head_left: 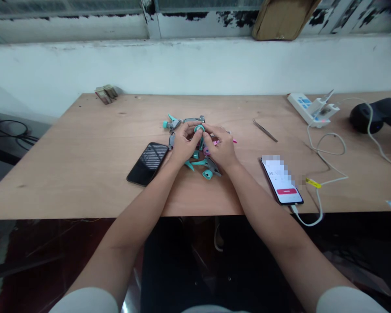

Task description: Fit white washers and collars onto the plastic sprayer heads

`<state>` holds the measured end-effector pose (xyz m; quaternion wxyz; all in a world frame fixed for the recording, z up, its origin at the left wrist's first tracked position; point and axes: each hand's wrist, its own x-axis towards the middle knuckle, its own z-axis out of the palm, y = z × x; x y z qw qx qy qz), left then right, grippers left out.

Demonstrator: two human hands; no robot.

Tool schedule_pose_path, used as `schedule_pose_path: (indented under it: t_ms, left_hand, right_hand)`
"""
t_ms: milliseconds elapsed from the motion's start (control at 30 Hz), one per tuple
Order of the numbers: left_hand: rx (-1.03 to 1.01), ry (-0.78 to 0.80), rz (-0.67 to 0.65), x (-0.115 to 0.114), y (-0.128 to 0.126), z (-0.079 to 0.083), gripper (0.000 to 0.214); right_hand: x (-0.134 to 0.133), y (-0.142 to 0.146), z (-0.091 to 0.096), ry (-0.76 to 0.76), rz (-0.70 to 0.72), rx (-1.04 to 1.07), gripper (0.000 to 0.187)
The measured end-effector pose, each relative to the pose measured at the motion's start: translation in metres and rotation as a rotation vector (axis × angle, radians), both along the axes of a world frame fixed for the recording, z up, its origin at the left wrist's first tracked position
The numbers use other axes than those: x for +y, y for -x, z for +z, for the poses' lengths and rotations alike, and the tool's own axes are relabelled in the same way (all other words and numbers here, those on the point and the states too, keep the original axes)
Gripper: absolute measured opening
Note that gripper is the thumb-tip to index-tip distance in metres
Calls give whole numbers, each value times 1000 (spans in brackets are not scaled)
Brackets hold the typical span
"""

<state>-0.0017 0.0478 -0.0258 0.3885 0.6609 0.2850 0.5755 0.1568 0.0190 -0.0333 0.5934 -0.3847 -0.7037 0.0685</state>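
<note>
From the head camera, both hands (202, 141) sit at the centre of the plywood worktop (68, 191), curled inward, fingers nearly meeting. Between them they pinch a small teal plastic ring (199, 128), though the fingers hide part of it. Teal-and-grey plastic clip parts (207, 169) lie scattered around and under the hands, from about 9 o'clock round to 6 o'clock, with a few small pink pieces (233, 141) at about 3 o'clock, just beside the right hand.

At about 8 o'clock lies a black smartphone (147, 164), face up. At about 4 o'clock, a second smartphone (282, 180) shows a lit screen with a red button and has a white cable (319, 208) plugged in. Fine tweezers (265, 130) rest at about 2 o'clock, and a white power strip (301, 108) sits farther out in the same direction.
</note>
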Motion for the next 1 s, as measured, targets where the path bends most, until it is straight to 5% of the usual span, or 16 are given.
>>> schedule_pose_path:
  t_ms: [233, 600, 1000]
  left_hand:
    - [-30, 72, 1, 3, 0, 0, 44]
    - [-23, 14, -92, 0, -2, 0, 50]
    - [3, 69, 49, -2, -4, -2, 43]
  right_hand:
    - [1, 0, -1, 1, 1, -104, 43]
    - [4, 3, -10, 83, 35, 130, 37]
    - [4, 8, -10, 217, 72, 259, 42]
